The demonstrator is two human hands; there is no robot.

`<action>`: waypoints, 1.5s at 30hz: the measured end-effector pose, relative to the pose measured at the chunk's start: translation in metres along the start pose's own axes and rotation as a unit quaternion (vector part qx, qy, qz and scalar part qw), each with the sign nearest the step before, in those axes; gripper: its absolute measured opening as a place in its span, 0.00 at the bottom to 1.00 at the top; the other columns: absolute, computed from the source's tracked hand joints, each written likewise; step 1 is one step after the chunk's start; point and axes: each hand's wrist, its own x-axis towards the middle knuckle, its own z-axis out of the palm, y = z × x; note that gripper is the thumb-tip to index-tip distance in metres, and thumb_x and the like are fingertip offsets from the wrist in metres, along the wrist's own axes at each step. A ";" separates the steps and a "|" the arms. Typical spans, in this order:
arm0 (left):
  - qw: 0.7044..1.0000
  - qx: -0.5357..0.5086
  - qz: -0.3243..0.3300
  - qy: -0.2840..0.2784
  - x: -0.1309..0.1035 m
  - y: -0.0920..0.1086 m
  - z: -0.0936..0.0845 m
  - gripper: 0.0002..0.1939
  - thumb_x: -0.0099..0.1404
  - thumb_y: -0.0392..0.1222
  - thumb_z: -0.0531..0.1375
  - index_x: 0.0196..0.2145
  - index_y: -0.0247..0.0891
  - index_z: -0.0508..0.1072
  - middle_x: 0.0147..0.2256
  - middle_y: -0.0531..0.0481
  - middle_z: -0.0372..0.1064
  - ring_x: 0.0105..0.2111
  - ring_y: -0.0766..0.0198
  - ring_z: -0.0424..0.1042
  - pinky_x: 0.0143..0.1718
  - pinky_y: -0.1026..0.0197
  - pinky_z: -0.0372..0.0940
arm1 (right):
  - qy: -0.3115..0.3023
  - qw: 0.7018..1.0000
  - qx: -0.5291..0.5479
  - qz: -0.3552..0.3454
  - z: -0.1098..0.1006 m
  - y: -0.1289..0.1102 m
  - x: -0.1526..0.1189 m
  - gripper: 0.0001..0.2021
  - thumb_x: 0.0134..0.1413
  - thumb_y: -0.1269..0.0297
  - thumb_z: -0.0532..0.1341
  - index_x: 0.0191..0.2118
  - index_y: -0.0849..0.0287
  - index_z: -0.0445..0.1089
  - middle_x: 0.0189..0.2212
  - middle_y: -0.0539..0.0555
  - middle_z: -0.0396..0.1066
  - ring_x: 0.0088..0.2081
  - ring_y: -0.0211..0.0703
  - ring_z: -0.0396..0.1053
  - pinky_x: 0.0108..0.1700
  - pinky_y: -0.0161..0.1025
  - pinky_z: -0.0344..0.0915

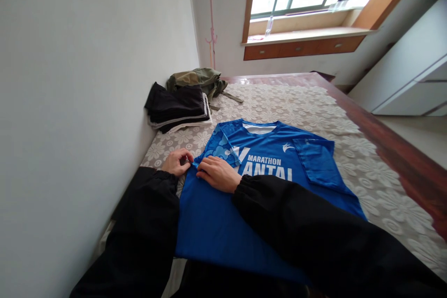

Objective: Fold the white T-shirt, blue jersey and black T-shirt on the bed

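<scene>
A blue T-shirt [209, 219] with white lettering lies spread front up on the floral cloth. Both of its sleeves are turned inward over the chest; the left one shows a lighter cloud-like pattern. At the shirt's left edge, just below that sleeve, my left hand [176, 162] pinches the fabric between thumb and fingers. Right beside it, my right hand [219, 173] grips a small bunched bit of the same edge, its fingers curled down on the cloth. My right forearm crosses over the lower front of the shirt and hides part of it.
A stack of folded dark and white clothes [179, 107] lies by the left wall [87, 79], with an olive-green backpack [202, 77] behind it. The floral cloth [286, 95] covers the bed. A pink coat stand [211, 9] and a window sill [307, 35] are beyond.
</scene>
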 end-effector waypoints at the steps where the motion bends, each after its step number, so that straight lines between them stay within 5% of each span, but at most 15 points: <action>1: 1.000 0.001 0.008 -0.004 0.000 0.000 -0.001 0.08 0.53 0.33 0.58 0.29 0.41 0.76 0.33 0.51 0.75 0.34 0.61 0.71 0.41 0.59 0.67 | 0.007 1.000 0.011 0.012 -0.004 0.002 0.001 0.11 0.73 0.59 0.55 0.44 0.58 0.72 0.39 0.55 0.73 0.42 0.44 0.68 0.46 0.41 0.62; 8: 0.999 0.026 0.012 0.019 0.003 0.001 0.004 0.06 0.63 0.42 0.61 0.34 0.42 0.79 0.34 0.50 0.76 0.35 0.59 0.71 0.42 0.57 0.66 | 0.036 0.997 -0.016 0.064 -0.026 0.026 0.003 0.15 0.74 0.61 0.52 0.56 0.59 0.71 0.52 0.60 0.74 0.54 0.48 0.69 0.57 0.45 0.64; 13: 0.998 0.055 -0.012 0.023 0.003 -0.002 0.007 0.06 0.62 0.46 0.65 0.34 0.42 0.79 0.31 0.50 0.76 0.34 0.59 0.71 0.39 0.58 0.65 | -0.024 0.993 -0.085 0.084 -0.005 0.040 -0.007 0.25 0.74 0.54 0.51 0.69 0.55 0.61 0.70 0.59 0.59 0.71 0.59 0.52 0.69 0.61 0.52; 17: 0.998 0.048 -0.024 0.020 0.002 -0.002 0.006 0.05 0.62 0.45 0.65 0.35 0.43 0.79 0.31 0.51 0.76 0.33 0.59 0.71 0.38 0.59 0.65 | -0.047 0.986 -0.111 0.114 0.002 0.044 -0.010 0.32 0.70 0.45 0.53 0.73 0.51 0.54 0.74 0.57 0.50 0.74 0.66 0.40 0.70 0.69 0.43; 20: 0.998 0.041 -0.027 0.025 0.001 0.000 0.006 0.05 0.63 0.44 0.64 0.36 0.43 0.79 0.31 0.51 0.76 0.33 0.60 0.71 0.38 0.60 0.65 | -0.058 0.991 -0.097 0.071 -0.005 0.043 -0.009 0.33 0.69 0.45 0.55 0.74 0.50 0.51 0.75 0.57 0.47 0.75 0.66 0.38 0.70 0.71 0.39; 24: 0.999 0.037 -0.025 0.032 0.002 -0.002 0.008 0.06 0.63 0.43 0.63 0.37 0.42 0.79 0.31 0.51 0.76 0.34 0.60 0.72 0.38 0.60 0.65 | -0.100 0.993 -0.044 -0.054 -0.012 0.038 -0.006 0.33 0.69 0.48 0.57 0.74 0.52 0.52 0.74 0.57 0.48 0.75 0.57 0.40 0.73 0.63 0.38; 31: 0.998 0.029 -0.033 0.033 0.001 -0.005 0.010 0.08 0.64 0.45 0.62 0.37 0.42 0.79 0.33 0.50 0.78 0.34 0.60 0.73 0.38 0.59 0.66 | -0.103 0.992 0.004 -0.072 -0.004 0.035 -0.007 0.38 0.65 0.42 0.58 0.73 0.59 0.54 0.73 0.61 0.50 0.74 0.59 0.44 0.73 0.60 0.41; 37: 0.999 0.020 -0.036 0.032 0.001 -0.002 0.008 0.07 0.63 0.45 0.63 0.36 0.42 0.79 0.33 0.51 0.78 0.34 0.60 0.73 0.38 0.60 0.66 | -0.027 0.989 0.003 -0.143 -0.007 0.040 -0.006 0.17 0.66 0.57 0.60 0.56 0.60 0.70 0.56 0.64 0.73 0.57 0.53 0.69 0.58 0.49 0.65; 41: 0.999 0.021 -0.035 0.032 0.002 -0.004 0.009 0.07 0.63 0.45 0.63 0.36 0.42 0.79 0.33 0.51 0.78 0.34 0.60 0.73 0.37 0.60 0.66 | -0.025 0.986 -0.016 -0.164 -0.005 0.042 -0.005 0.08 0.67 0.63 0.57 0.46 0.59 0.71 0.47 0.62 0.75 0.48 0.49 0.72 0.52 0.44 0.67; 45: 0.999 0.022 -0.034 0.033 0.002 -0.006 0.010 0.07 0.63 0.45 0.63 0.37 0.42 0.80 0.33 0.51 0.78 0.33 0.61 0.73 0.37 0.60 0.66 | -0.022 0.987 -0.035 -0.156 -0.005 0.039 -0.004 0.09 0.71 0.67 0.51 0.44 0.59 0.69 0.45 0.62 0.75 0.44 0.46 0.72 0.49 0.42 0.66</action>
